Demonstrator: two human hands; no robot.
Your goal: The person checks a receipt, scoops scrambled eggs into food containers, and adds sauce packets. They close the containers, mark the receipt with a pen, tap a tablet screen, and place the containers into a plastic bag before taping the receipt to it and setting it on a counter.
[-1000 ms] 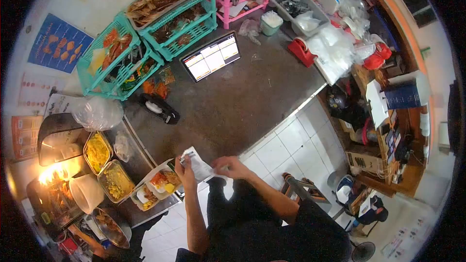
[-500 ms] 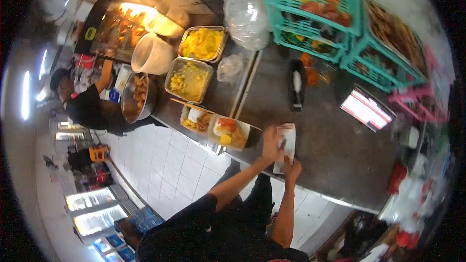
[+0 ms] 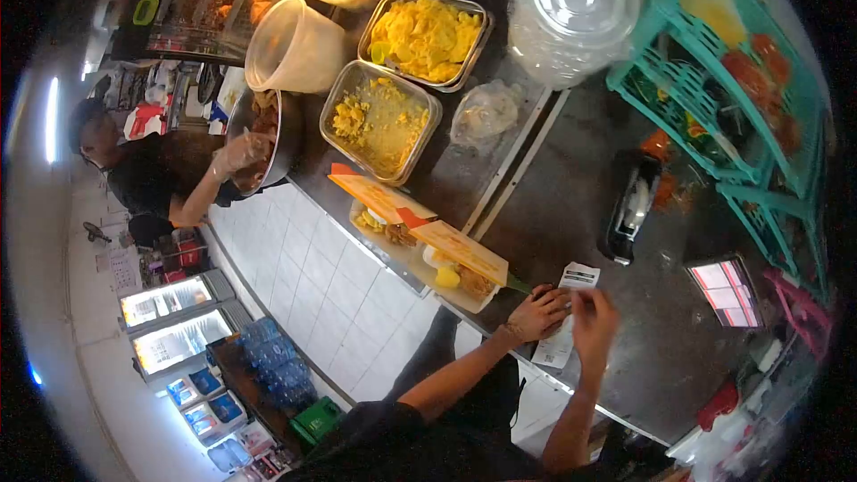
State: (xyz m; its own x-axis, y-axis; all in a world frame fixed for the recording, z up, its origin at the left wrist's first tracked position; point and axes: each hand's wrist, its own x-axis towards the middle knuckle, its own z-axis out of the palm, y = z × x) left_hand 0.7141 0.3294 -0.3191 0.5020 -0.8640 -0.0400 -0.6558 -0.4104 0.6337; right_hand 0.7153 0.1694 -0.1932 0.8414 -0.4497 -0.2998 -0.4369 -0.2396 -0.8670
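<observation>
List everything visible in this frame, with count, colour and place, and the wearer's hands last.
receipt: one, white, flat on the dark counter under both hands
takeaway boxes: two, orange-lidded, food inside, at the counter edge left of the receipt
steel trays: two, yellow food, upper centre
white tub: one, left of the trays
clear lids: one stack, top
teal baskets: stacked, right
black device: one, mid-counter
tablet: one, lit, right
co-worker: one, dark shirt, hand in a metal bowl, left
left hand: on the receipt
right hand: fingers at the receipt, grip unclear
</observation>
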